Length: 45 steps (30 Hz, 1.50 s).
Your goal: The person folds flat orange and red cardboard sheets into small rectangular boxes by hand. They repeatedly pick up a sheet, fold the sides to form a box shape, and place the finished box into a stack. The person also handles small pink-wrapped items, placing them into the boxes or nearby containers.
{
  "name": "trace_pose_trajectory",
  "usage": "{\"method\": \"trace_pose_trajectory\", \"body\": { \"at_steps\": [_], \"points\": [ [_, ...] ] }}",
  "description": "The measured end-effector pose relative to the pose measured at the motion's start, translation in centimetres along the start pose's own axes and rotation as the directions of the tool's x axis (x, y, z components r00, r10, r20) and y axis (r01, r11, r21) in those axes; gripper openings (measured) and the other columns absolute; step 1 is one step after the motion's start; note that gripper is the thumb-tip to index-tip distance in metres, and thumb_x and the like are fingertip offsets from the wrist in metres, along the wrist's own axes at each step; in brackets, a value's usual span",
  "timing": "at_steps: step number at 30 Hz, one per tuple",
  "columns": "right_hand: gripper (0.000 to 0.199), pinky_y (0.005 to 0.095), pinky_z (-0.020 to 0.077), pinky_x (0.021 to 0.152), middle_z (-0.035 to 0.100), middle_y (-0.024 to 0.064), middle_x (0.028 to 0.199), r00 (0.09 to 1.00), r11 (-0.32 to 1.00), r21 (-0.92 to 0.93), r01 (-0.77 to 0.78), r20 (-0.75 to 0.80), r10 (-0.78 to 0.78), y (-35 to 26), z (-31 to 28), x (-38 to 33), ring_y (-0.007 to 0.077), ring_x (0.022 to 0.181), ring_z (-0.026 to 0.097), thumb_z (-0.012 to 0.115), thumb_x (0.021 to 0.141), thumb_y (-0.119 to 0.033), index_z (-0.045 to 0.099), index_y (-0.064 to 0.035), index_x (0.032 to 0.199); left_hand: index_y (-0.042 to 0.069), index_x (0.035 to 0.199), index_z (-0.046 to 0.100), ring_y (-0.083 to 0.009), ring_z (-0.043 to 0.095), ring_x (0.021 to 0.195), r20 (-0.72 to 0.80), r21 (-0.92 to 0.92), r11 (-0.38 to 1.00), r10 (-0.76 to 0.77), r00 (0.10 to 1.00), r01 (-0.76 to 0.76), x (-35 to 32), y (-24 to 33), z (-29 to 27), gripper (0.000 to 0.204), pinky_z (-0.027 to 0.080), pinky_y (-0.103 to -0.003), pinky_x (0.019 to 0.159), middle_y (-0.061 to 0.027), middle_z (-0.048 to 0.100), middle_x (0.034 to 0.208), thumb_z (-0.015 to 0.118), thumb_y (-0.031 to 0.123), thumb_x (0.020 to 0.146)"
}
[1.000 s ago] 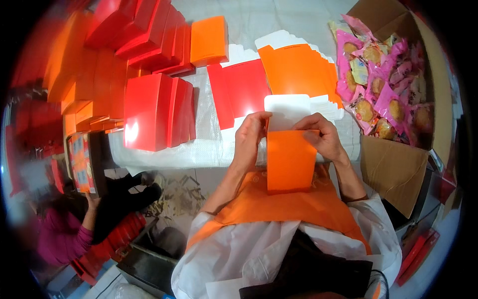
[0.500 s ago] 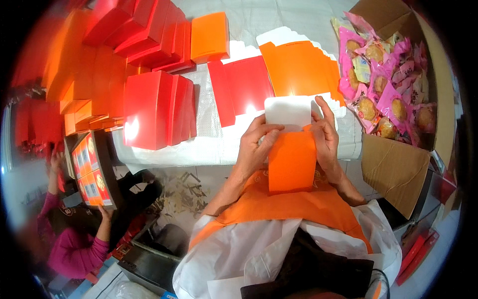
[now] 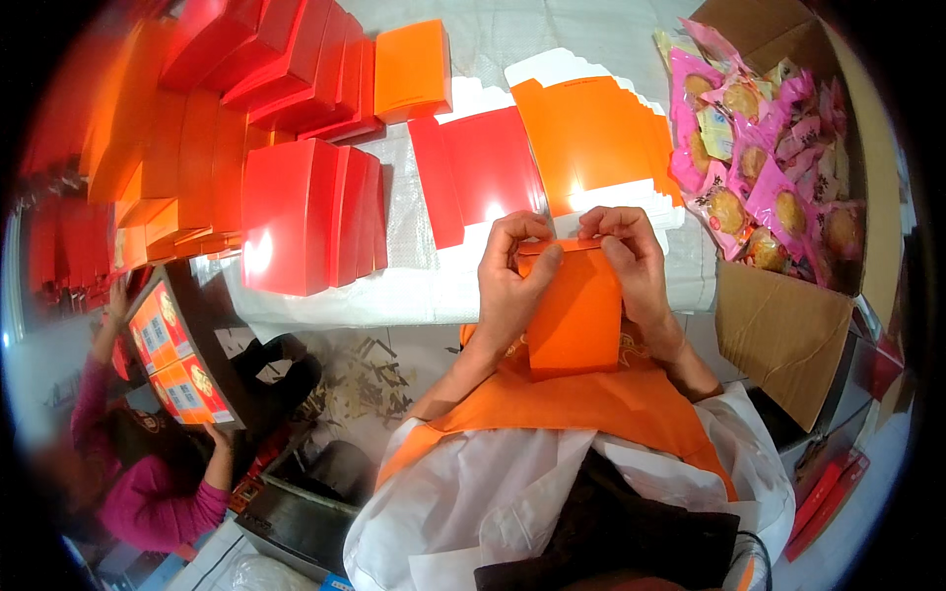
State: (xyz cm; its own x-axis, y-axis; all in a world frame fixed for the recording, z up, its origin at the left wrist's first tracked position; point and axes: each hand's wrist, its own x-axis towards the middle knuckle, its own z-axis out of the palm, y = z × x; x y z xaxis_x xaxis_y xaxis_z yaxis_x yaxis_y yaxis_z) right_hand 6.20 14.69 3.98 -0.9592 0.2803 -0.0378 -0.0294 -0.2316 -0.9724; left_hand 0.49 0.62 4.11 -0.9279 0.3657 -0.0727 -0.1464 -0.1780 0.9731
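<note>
Close to my body, at the table's front edge, an orange carton stands between my two hands. My left hand grips its upper left edge, thumb bent over the near face and fingers curled at the top. My right hand pinches the upper right edge the same way. The carton's top flap is folded over, and its white inner side no longer shows. Just beyond my hands lie fanned flat orange carton blanks and flat red blanks with white flaps.
Formed red boxes and an orange box stand at the left. At the right, a cardboard box holds pink-wrapped pastries. Lower left, another person in a purple sleeve holds a dark tray of packages.
The white-sided flap that stood up on the carton has been folded down. Both my hands have closed in around the top edge. The other person's tray has shifted slightly.
</note>
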Motion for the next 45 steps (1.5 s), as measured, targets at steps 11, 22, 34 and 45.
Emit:
{"method": "trace_pose_trajectory", "body": {
  "at_steps": [11, 22, 34, 45],
  "points": [
    [0.01, 0.024, 0.0403, 0.082, 0.052, 0.0047, 0.102, 0.996, 0.996, -0.038, -0.082, 0.026, 0.083, 0.7, -0.3, 0.2, 0.0098, 0.091, 0.049, 0.045, 0.088, -0.008, 0.05, -0.0011, 0.094, 0.001, 0.089, 0.057, -0.0055, 0.048, 0.071, -0.04, 0.099, 0.967, -0.233, 0.972, 0.236, -0.2, -0.7, -1.0, 0.009, 0.04, -0.019, 0.059, -0.0006, 0.055, 0.08, 0.055, 0.004, 0.081],
    [0.016, 0.0231, 0.0437, 0.073, 0.058, 0.0058, 0.092, 0.969, 0.968, -0.038, -0.248, -0.014, 0.247, 0.9, -0.3, 0.9, 0.0098, 0.083, 0.053, 0.042, 0.09, -0.012, 0.053, 0.0005, 0.093, 0.0, 0.099, 0.055, -0.0051, 0.048, 0.069, 0.018, -0.031, 0.965, -0.259, 0.966, 0.259, -0.2, -1.3, -1.3, 0.017, 0.041, -0.018, 0.06, -0.0009, 0.054, 0.08, 0.051, 0.008, 0.084],
    [0.02, 0.0217, 0.0434, 0.071, 0.058, 0.0059, 0.088, 0.962, 0.961, -0.047, -0.273, -0.019, 0.272, 0.0, 0.2, 1.0, 0.0086, 0.08, 0.053, 0.042, 0.09, -0.013, 0.055, 0.0024, 0.091, 0.002, 0.099, 0.056, -0.0078, 0.051, 0.079, 0.011, 0.032, 0.983, -0.183, 0.983, 0.182, -0.9, -2.0, -1.5, 0.016, 0.043, -0.021, 0.068, -0.0025, 0.056, 0.089, 0.051, 0.009, 0.085],
    [0.027, 0.0278, 0.0406, 0.087, 0.059, 0.0116, 0.1, 0.957, 0.957, -0.112, -0.269, 0.077, 0.279, -0.4, -0.8, 0.0, 0.0152, 0.095, 0.054, 0.036, 0.093, -0.015, 0.055, 0.004, 0.097, 0.001, 0.094, 0.057, -0.0053, 0.048, 0.072, -0.041, 0.06, 0.983, -0.169, 0.985, 0.171, -1.5, -1.8, -1.2, 0.013, 0.04, -0.019, 0.059, -0.0021, 0.057, 0.092, 0.053, 0.009, 0.085]
  ]
}}
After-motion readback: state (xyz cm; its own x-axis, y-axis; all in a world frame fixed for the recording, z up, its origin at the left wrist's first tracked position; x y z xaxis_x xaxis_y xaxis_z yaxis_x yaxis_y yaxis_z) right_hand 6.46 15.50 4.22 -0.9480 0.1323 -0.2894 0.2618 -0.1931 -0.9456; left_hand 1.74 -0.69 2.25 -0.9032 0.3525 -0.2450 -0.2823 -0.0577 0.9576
